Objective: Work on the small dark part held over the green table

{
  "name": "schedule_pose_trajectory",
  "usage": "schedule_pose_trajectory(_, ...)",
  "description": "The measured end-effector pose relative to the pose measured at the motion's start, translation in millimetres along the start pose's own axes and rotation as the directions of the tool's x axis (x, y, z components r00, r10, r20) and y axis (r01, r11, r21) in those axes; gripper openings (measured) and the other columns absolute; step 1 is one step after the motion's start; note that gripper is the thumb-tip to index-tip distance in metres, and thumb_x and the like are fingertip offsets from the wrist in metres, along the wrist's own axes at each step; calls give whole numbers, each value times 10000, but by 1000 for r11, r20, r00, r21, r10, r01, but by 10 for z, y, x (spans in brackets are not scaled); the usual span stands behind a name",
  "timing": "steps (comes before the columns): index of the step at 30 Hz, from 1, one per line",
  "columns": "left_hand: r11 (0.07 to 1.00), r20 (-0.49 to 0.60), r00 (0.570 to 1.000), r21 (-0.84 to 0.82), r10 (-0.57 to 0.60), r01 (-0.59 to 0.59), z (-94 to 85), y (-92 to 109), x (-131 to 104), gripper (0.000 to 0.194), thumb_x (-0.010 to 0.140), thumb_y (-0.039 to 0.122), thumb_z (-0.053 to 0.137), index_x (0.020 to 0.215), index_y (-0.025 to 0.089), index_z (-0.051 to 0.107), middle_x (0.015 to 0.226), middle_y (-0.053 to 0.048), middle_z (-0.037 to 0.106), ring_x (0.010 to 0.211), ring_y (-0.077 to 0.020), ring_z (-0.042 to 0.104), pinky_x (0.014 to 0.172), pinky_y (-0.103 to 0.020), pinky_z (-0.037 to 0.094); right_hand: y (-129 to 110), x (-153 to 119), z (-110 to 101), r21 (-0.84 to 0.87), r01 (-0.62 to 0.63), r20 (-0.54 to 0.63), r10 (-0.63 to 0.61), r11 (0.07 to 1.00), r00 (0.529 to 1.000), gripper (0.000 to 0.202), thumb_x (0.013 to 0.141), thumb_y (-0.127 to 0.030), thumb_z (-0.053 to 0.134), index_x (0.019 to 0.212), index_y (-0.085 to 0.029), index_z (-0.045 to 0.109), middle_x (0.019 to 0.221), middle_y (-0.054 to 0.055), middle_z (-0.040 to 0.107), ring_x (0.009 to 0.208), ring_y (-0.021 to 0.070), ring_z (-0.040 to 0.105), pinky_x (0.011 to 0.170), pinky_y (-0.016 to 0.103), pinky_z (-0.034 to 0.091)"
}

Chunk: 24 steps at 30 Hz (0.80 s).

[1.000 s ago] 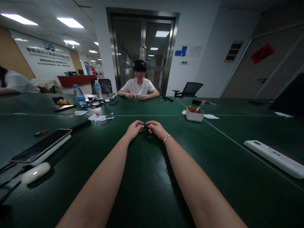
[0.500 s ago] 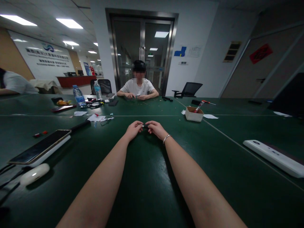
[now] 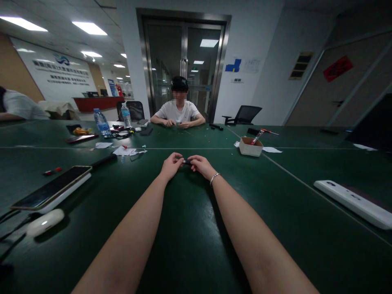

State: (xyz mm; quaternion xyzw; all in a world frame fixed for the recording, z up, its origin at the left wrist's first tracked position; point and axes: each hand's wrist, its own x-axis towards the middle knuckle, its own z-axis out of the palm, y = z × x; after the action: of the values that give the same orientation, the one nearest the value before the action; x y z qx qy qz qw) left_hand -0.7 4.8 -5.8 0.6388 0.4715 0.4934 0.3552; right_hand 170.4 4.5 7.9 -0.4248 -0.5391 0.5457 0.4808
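Both my arms stretch forward over a dark green table (image 3: 190, 228). My left hand (image 3: 171, 165) and my right hand (image 3: 199, 165) meet at the table's middle and pinch a small dark object (image 3: 186, 162) between their fingertips. The object is mostly hidden by the fingers, so its shape is unclear. A thin bracelet (image 3: 214, 177) circles my right wrist.
A phone on a white slab (image 3: 52, 191) and a white mouse (image 3: 44, 222) lie at left; a white flat device (image 3: 355, 203) at right. A small cardboard box (image 3: 250, 147) with a red tool stands beyond. Another person (image 3: 179, 110) sits opposite; water bottles (image 3: 101, 121), papers and cables lie far left.
My hands have stayed together on the small object, with only slight finger shifts. The view has barely moved.
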Motion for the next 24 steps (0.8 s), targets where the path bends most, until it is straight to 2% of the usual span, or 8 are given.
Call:
schedule_pose_trajectory(6, 1000, 90, 996, -26, -14, 16, -34, 56, -24, 288, 722, 377, 652, 922, 170, 640, 773, -37, 681, 735, -153, 629, 684, -278, 471, 19, 23, -15, 19, -4, 1, 4, 1000, 1000, 143, 763, -57, 553, 851, -127, 641, 559, -21, 596, 411, 54, 520, 399, 140, 428)
schedule_pose_trajectory(9, 998, 107, 994, -48, -24, 29, -37, 67, -26, 306, 691, 324, 688, 939, 150, 642, 793, -53, 689, 736, -151, 630, 709, -285, 477, 19, 24, -16, 24, -5, -1, 5, 1000, 1000, 138, 766, -58, 553, 850, -127, 639, 564, -20, 599, 412, 54, 524, 400, 139, 432)
schedule_pose_trajectory(12, 997, 106, 992, -37, -62, 66, -22, 58, -20, 288, 716, 341, 668, 919, 138, 643, 773, -59, 689, 693, -143, 621, 674, -277, 473, -1, 6, 0, 8, -15, -12, 15, 1000, 1000, 149, 767, -42, 536, 841, -125, 636, 550, -22, 592, 408, 55, 525, 399, 140, 433)
schedule_pose_trajectory(19, 994, -1, 999, 95, -50, 50, -14, 69, -12, 272, 754, 404, 607, 839, 153, 671, 729, -46, 685, 654, -133, 601, 628, -252, 439, -14, -28, -5, 20, 35, -61, -34, 999, 998, 148, 763, -47, 537, 845, -125, 632, 549, -23, 592, 402, 49, 511, 397, 134, 423)
schedule_pose_trajectory(22, 984, -106, 988, 129, -108, 121, -64, 47, 12, 351, 790, 467, 531, 805, 151, 681, 708, -51, 678, 623, -130, 582, 592, -245, 416, 1, -17, -24, 81, 24, -96, -16, 996, 995, 145, 768, -50, 528, 851, -130, 615, 588, -10, 618, 400, 44, 503, 400, 138, 428)
schedule_pose_trajectory(24, 983, -128, 984, 119, -121, 137, -80, 25, 25, 379, 788, 490, 517, 804, 151, 684, 713, -53, 680, 628, -130, 582, 584, -240, 409, 7, -11, -22, 84, 13, -73, -7, 996, 997, 143, 764, -48, 539, 852, -131, 617, 595, -8, 623, 400, 45, 507, 406, 141, 439)
